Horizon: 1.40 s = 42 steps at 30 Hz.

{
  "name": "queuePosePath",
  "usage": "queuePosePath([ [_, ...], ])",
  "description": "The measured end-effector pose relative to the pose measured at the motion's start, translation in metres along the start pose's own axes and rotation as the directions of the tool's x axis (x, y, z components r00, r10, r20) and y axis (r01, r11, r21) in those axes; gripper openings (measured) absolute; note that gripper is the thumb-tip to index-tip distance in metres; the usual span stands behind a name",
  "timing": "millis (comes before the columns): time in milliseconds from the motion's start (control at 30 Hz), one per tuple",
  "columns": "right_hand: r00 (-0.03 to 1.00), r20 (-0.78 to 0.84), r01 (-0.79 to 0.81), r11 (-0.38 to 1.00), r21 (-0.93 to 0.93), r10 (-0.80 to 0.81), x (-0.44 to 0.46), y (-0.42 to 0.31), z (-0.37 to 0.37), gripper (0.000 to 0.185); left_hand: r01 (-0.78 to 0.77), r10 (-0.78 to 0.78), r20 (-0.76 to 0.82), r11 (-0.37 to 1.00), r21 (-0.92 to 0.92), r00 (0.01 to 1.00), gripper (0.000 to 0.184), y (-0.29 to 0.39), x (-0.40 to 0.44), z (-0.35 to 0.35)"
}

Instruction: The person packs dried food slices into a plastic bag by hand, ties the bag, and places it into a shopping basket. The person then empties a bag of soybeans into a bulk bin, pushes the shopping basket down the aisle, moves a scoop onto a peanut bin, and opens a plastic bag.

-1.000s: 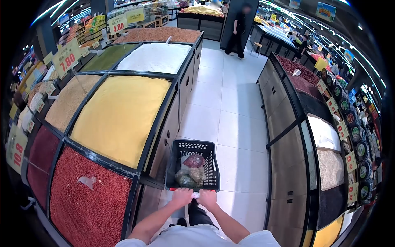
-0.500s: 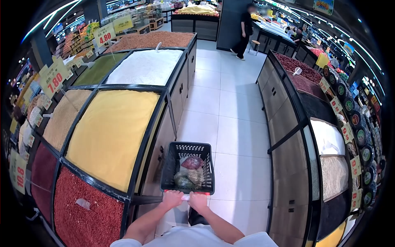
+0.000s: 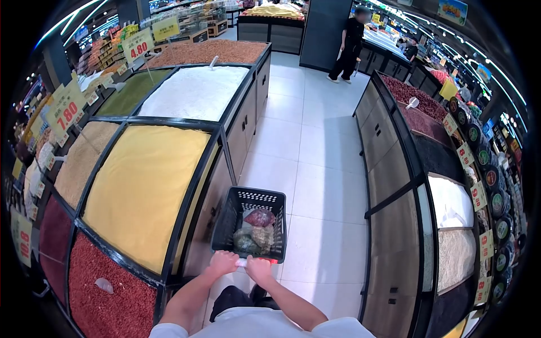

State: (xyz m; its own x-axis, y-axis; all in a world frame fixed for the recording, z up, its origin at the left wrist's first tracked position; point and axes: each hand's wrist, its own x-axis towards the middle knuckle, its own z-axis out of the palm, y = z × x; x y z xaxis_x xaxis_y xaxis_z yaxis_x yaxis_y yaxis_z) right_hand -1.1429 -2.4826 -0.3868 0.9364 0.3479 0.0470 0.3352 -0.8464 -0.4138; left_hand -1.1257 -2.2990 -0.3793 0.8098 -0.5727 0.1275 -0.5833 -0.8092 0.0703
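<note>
My left hand (image 3: 224, 262) and my right hand (image 3: 258, 270) are wrapped side by side around the handle (image 3: 242, 262) of a shopping cart. In front of them sits the cart's black perforated basket (image 3: 223, 228). Several filled plastic bags lie inside it: one with dark red contents (image 3: 260, 218), one with pale beige contents (image 3: 262, 235) and one with greenish contents (image 3: 246, 242). What exactly the bags contain I cannot make out.
Bins of loose grain line the left, among them yellow grain (image 3: 147, 188), red peanuts or beans (image 3: 107, 284) and a white bin (image 3: 194, 92). A second row of bins (image 3: 394, 225) borders the tiled aisle (image 3: 324, 186) on the right. A person in black (image 3: 351, 45) stands ahead near a pillar (image 3: 323, 34).
The cart and both my hands have shifted slightly left in view, and the cart has turned a little. The person in black ahead has moved to the right.
</note>
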Motion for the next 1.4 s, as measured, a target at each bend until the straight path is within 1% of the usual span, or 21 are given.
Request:
queuePosePath([
  [200,0.999,-0.026,-0.024,1.000,0.000,0.024,0.031,0.013,0.001,0.015,-0.034,0.034,0.023,0.999,0.000,0.999,0.014,-0.023,0.032,0.002],
  [233,0.999,-0.030,-0.027,1.000,-0.004,0.027,0.035,0.013,-0.001,0.015,-0.030,0.030,0.000,0.999,0.012,1.000,0.014,-0.025,0.036,0.001],
  [367,0.997,-0.055,-0.052,0.999,-0.008,0.052,0.055,0.017,0.002,0.015,-0.056,0.056,-0.009,0.998,0.022,0.998,0.015,-0.039,0.055,-0.001],
  [567,0.993,-0.100,-0.061,0.997,-0.040,0.057,0.087,0.029,0.006,0.015,-0.063,0.062,-0.075,0.998,-0.004,0.995,0.014,-0.061,0.081,0.006],
  [700,0.988,-0.149,-0.049,0.998,-0.044,0.042,0.106,0.039,0.001,0.015,-0.045,0.046,-0.081,0.999,0.011,0.996,0.014,-0.069,0.099,0.004],
  [800,0.989,-0.143,-0.056,0.997,-0.055,0.048,0.122,0.043,-0.009,0.015,-0.032,0.034,-0.071,0.999,0.021,0.997,0.015,-0.078,0.116,0.004],
  [900,0.992,-0.102,-0.074,0.996,-0.045,0.069,0.139,0.047,-0.024,0.009,-0.023,0.024,-0.065,1.000,0.015,0.998,0.015,-0.087,0.136,0.005],
  [967,0.987,-0.147,-0.078,0.995,-0.058,0.069,0.156,0.056,-0.024,0.009,-0.026,0.027,-0.071,1.000,0.013,0.997,0.015,-0.095,0.154,0.004],
  [1100,0.976,-0.191,-0.120,0.990,-0.068,0.105,0.188,0.075,-0.019,0.012,0.023,-0.022,-0.037,1.000,0.012,0.999,0.014,-0.107,0.189,0.001],
  [1200,0.976,-0.180,-0.137,0.987,-0.084,0.120,0.210,0.086,-0.026,0.012,0.023,-0.022,-0.011,0.999,0.024,1.000,0.016,-0.119,0.214,0.004],
  [1300,0.978,-0.124,-0.177,0.980,-0.088,0.165,0.231,0.095,-0.034,0.013,0.029,-0.029,0.008,0.999,0.020,1.000,0.014,-0.128,0.237,0.003],
  [1400,0.970,-0.112,-0.224,0.973,-0.055,0.217,0.248,0.107,-0.036,0.012,0.044,-0.044,0.030,0.999,0.004,0.999,0.012,-0.134,0.257,0.004],
])
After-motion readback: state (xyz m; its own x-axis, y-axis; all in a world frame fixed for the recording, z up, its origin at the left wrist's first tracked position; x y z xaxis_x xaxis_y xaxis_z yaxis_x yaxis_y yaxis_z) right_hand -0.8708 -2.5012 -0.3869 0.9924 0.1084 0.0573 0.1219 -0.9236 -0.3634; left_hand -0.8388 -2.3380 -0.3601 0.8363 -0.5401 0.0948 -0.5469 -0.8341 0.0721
